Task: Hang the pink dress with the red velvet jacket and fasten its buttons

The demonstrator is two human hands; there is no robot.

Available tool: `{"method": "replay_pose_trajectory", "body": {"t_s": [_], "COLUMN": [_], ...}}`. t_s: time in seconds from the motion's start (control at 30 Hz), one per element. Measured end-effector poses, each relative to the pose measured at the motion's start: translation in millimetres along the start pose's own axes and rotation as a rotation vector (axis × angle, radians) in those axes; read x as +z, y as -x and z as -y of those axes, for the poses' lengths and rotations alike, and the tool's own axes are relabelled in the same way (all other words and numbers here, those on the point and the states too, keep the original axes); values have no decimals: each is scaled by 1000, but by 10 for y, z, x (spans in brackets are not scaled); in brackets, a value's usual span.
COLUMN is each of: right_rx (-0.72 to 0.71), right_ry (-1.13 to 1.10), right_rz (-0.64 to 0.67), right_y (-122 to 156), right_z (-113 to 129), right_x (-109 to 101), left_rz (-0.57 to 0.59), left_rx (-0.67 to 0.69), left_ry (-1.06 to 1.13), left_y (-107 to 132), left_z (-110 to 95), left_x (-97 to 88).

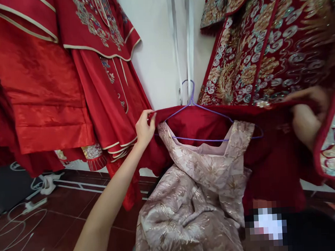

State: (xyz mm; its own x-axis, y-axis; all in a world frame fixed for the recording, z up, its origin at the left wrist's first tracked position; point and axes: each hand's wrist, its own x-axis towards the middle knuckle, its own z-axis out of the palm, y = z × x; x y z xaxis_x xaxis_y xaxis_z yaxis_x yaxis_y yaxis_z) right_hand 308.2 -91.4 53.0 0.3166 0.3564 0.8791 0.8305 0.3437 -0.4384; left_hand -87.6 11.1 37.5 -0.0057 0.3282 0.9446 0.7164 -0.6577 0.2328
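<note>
Your left hand (145,128) pinches the left edge of the red garment (201,123). Your right hand (312,103) props up the right side, but I can't tell its grip. The cloth is stretched wide at centre, likely to cover one purple hanger (192,101) and one pink brocade dress (198,183).

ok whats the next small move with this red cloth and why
Probably bring the red cloth forward over the purple hanger: left hand and right hand hold its edge stretched behind the hanger's wire, and the pink dress hangs in front, uncovered.
</note>
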Motion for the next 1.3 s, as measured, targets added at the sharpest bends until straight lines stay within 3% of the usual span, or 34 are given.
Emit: {"method": "replay_pose_trajectory", "body": {"t_s": [0.07, 0.13, 0.2, 0.23, 0.4, 0.5, 0.67, 0.8, 0.9, 1.1, 1.2, 1.3], "right_rx": [13, 41, 46, 41, -22, -112, -213, -169, -98, 177, 274, 278], "right_ry": [32, 88, 6, -28, -44, -31, 59, 159, 125, 73, 39, -98], "right_rz": [194, 473, 737, 789, 390, 293, 283, 224, 266, 301, 402, 470], "right_y": [208, 435, 636, 712, 768, 668, 648, 671, 581, 306, 385, 621], "right_z": [52, -5, -133, -202, -292, -143, 108, 169, 115, 26, 205, 570], "right_x": [-71, -67, 5, 60, 347, 475, 771, 988, 981, 731, 768, 958], "left_rz": [267, 486, 570, 572, 497, 437, 546, 539, 552, 643, 647, 625], "left_rx": [45, 64, 49, 34, 54, 75, 29, -10, 24, 58, 83, 96], "left_ry": [-13, -48, -93, -111, -151, -141, -92, -197, -262, -194, -160, -194], "left_y": [111, 218, 304, 335, 366, 334, 318, 345, 344, 291, 314, 345], "left_z": [-16, 12, 50, 66, 111, 121, 141, 155, 136, 77, 63, 41], "left_x": [-6, 3, 15, 21, 61, 129, 286, 316, 267, 180, 161, 136]}}
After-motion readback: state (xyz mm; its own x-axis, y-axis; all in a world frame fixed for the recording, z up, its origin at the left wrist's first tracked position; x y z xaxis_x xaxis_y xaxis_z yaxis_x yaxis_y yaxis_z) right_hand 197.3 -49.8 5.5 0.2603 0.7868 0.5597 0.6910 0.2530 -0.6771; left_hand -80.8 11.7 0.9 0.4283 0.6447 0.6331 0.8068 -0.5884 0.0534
